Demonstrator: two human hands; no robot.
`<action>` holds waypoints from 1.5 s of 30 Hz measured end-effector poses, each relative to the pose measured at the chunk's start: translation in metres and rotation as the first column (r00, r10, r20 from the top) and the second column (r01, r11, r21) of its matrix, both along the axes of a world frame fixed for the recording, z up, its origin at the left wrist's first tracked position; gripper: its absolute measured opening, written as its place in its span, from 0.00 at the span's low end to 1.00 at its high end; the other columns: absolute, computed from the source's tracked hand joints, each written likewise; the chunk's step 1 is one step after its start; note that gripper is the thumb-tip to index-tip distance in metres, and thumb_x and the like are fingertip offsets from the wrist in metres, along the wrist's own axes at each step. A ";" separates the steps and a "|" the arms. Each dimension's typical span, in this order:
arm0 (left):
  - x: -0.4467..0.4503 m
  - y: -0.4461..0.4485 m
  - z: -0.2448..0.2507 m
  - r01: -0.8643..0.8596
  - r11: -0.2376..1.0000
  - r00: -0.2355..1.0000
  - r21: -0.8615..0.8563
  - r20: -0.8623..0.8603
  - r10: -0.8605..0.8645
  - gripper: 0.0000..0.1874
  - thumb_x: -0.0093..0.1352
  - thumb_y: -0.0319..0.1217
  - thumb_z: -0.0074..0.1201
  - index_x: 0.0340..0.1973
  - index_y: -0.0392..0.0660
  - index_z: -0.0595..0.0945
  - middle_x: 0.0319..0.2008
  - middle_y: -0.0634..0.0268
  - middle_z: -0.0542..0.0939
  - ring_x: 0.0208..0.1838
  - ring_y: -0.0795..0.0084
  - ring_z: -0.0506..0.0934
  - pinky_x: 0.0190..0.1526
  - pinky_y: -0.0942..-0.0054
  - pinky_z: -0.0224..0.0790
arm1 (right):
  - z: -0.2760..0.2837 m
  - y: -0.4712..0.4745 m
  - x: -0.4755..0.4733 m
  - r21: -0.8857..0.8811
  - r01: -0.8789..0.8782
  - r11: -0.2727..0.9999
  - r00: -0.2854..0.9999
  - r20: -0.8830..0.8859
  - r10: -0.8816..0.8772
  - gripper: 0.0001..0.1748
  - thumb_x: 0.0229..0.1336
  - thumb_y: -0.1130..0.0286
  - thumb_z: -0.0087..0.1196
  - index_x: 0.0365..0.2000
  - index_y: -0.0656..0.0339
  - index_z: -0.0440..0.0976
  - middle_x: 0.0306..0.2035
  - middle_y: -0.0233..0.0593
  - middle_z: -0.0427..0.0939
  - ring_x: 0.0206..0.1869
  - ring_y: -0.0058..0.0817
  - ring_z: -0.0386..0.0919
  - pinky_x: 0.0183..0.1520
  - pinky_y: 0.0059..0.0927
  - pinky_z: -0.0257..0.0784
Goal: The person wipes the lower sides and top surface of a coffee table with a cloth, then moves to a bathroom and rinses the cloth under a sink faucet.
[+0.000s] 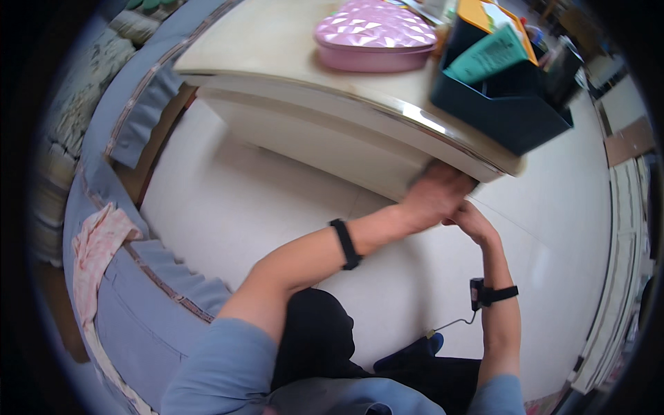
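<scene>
A cream cabinet [311, 135] with a glossy curved top edge stands before me. My left hand [433, 197] is at the lower right part of its front, blurred, over a dark thing that shows only in part under the top's overhang. Whether this hand grips the dark thing is unclear. Close beside it, my right hand [469, 220] is bent inward near the cabinet's right corner, its fingers curled and partly hidden. On the cabinet top lie a pink faceted-lid box [376, 39] and a dark organizer box [498, 114] holding a teal tube [487, 54].
A bed with a blue-grey ruffled cover [140, 311] runs along the left, a pink checked cloth [101, 254] on its edge. Pale floor tiles [233, 202] lie below. White furniture panels [612, 270] line the right side. A blue slipper [410, 353] shows near my legs.
</scene>
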State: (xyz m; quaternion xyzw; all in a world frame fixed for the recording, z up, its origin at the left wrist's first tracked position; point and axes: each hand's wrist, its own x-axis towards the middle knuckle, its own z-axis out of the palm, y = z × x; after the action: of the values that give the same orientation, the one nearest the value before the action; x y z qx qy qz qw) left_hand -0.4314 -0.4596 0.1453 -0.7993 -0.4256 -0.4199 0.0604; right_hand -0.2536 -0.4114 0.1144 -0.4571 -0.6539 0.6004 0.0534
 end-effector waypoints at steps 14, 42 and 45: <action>-0.283 -0.031 -0.014 -0.382 0.912 0.902 0.147 -0.156 0.403 0.22 0.57 0.26 0.51 0.49 0.41 0.79 0.48 0.52 0.78 0.54 0.49 0.74 0.62 0.51 0.62 | 0.017 0.013 0.021 -0.035 0.149 0.988 0.989 0.017 -0.148 0.17 0.63 0.62 0.51 0.41 0.65 0.79 0.38 0.35 0.81 0.42 0.23 0.78 0.49 0.28 0.72; -0.128 -0.023 -0.023 -0.140 0.785 0.052 -0.604 0.787 0.615 0.39 0.74 0.37 0.39 0.70 0.28 0.39 0.74 0.38 0.40 0.77 0.47 0.41 0.75 0.61 0.33 | -0.007 0.014 -0.008 0.143 0.334 0.932 0.941 0.001 -0.337 0.05 0.59 0.74 0.48 0.26 0.59 0.69 0.22 0.26 0.69 0.25 0.16 0.64 0.28 0.23 0.58; -0.183 0.005 -0.029 -0.188 0.842 -0.210 -0.506 0.858 0.469 0.36 0.76 0.36 0.38 0.70 0.28 0.44 0.73 0.40 0.46 0.76 0.52 0.48 0.75 0.63 0.36 | -0.010 0.015 -0.006 0.146 0.311 0.939 0.950 -0.039 -0.309 0.06 0.59 0.74 0.48 0.26 0.60 0.70 0.22 0.27 0.69 0.25 0.16 0.65 0.29 0.22 0.59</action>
State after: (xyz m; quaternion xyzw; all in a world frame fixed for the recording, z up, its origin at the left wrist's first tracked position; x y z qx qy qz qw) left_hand -0.6149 -0.4550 0.1161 -0.0825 -0.5601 -0.7887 -0.2397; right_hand -0.2591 -0.3967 0.1043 -0.5446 -0.6166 0.5371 0.1865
